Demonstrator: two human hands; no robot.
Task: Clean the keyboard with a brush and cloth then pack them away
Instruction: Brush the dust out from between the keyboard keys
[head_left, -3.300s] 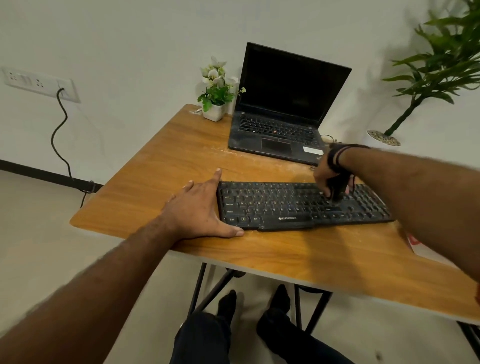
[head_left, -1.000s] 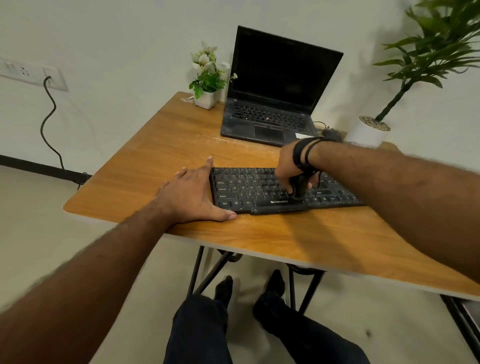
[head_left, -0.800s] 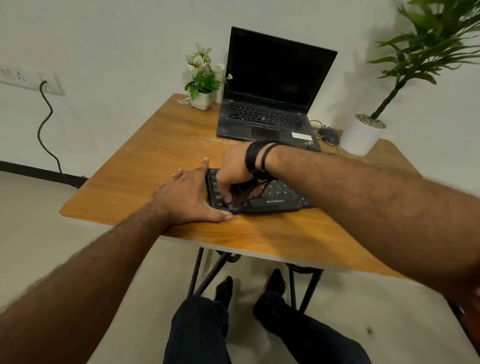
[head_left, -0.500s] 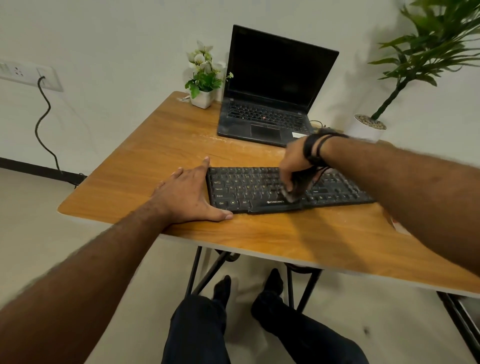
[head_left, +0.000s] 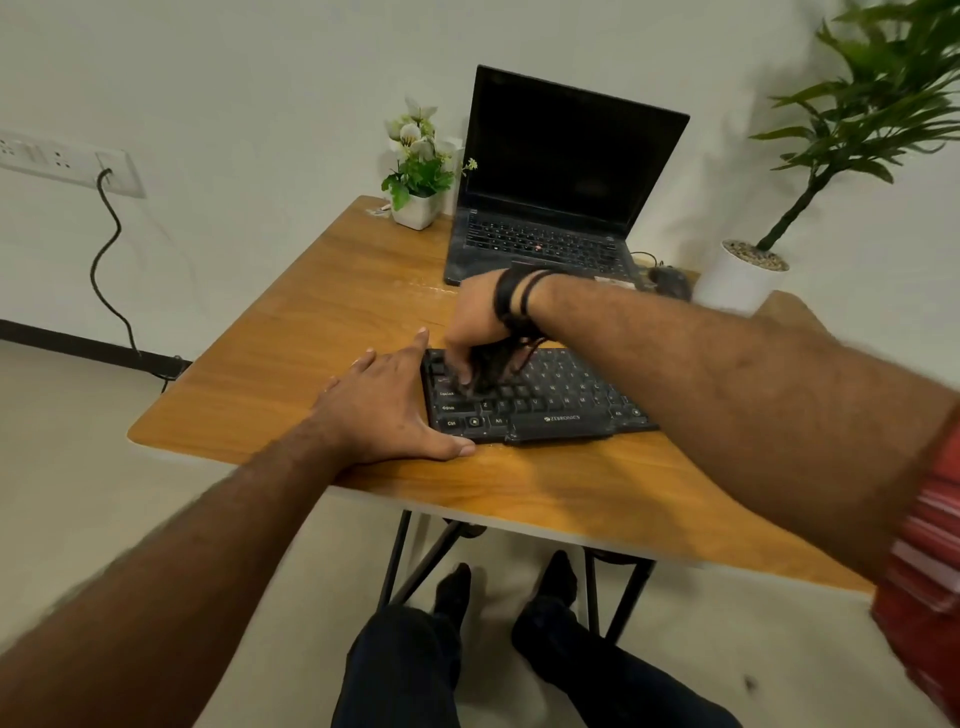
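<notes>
The left hand (head_left: 387, 410) was laid flat, fingers spread, on the bench (head_left: 322, 332) against the left end of the keyboard (head_left: 540, 402); the right hand (head_left: 475, 325) was curled around a dark brush (head_left: 491, 366) held on its left keys

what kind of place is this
Probably a small home or office workspace: a wooden desk against a plain wall, holding an open laptop, a black keyboard and a small flower pot, with a wall socket panel nearby.
</notes>
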